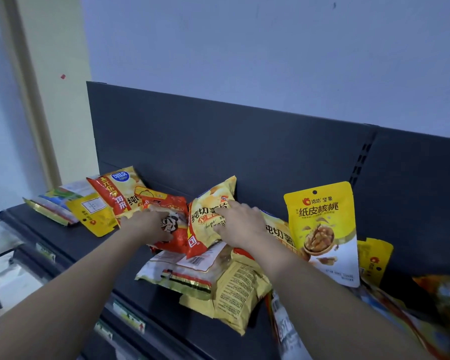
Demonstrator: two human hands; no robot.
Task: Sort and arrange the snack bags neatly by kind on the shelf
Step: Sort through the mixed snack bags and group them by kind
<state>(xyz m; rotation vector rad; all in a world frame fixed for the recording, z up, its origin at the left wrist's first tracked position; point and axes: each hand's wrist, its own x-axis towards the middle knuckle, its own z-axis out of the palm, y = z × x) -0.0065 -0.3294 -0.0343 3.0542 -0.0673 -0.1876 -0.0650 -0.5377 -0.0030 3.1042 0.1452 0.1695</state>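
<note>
Snack bags lie jumbled on a dark shelf (70, 245). My left hand (151, 224) grips a red bag (174, 219) with a cartoon figure near the middle. My right hand (240, 224) presses on a yellow chip bag (208, 222) that leans against the back panel, thumb under its lower edge. Another yellow chip bag (120, 193) with a red stripe leans at the left. A yellow walnut pouch (322, 229) stands upright at the right. Beneath the hands lie a pale bag (182, 271) and a yellow bag (234, 294) showing their backs.
Flat packets (55, 206) and a yellow pouch (94, 214) lie at the shelf's left end. More bags (447, 297) pile at the right, with another yellow pouch (374, 258) behind the walnut one. Price tags (129, 315) line the shelf's front edge. A lower shelf (11, 276) shows at left.
</note>
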